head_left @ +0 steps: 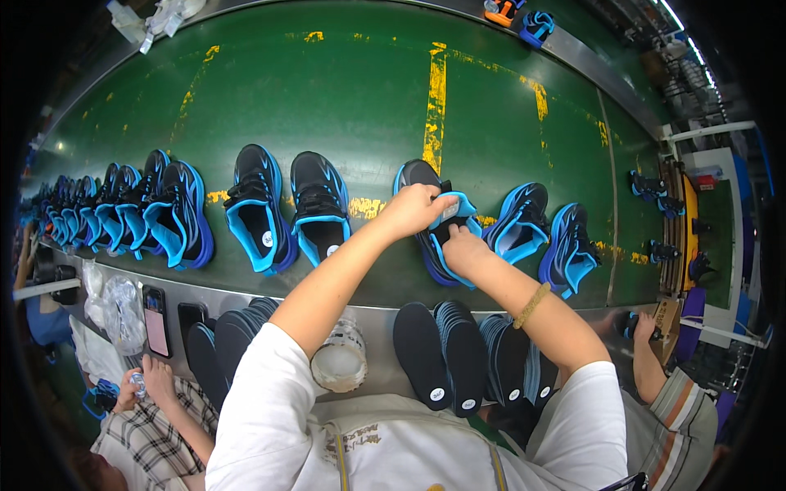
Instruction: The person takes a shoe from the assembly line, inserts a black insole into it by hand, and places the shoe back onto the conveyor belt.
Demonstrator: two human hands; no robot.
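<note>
A black sneaker (419, 174) with blue trim and a light-blue lining sits on the green conveyor belt in front of me, its heel towards me. My left hand (416, 209) is closed on the shoe's tongue at the top of its opening, where a pale label shows. Into the opening reaches my right hand (468, 252), fingers bent and pressed together. Their tips are hidden inside the shoe, along with whatever they hold. Just right of it stand a second sneaker (524, 214) and a third sneaker (566, 245).
Left on the belt (327, 90) stand a pair of sneakers (260, 209) and a long row of sneakers (176, 217). Along the metal ledge lie stacked black insoles (422, 352), a white tub (340, 360) and phones (155, 319). Co-workers' hands (147, 385) appear at both sides.
</note>
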